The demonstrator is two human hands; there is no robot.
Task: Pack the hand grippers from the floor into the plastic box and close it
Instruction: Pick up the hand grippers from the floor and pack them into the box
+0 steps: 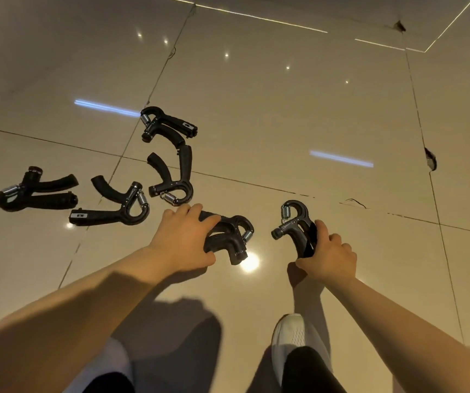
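Note:
Several black hand grippers with steel springs lie on the glossy beige tile floor. My left hand [185,239] is closed around the handles of one hand gripper [232,236] that rests on the floor. My right hand [328,255] grips the handles of another hand gripper [294,222], its spring end pointing up and away. Loose ones lie at the far left [33,191], left of centre [117,205], in the middle [175,177] and further back [165,123]. No plastic box is in view.
My white shoes [293,341] and dark trouser legs stand at the bottom edge. Tile joints cross the floor, with chipped spots at the right [430,160]. Ceiling lights reflect on the tiles.

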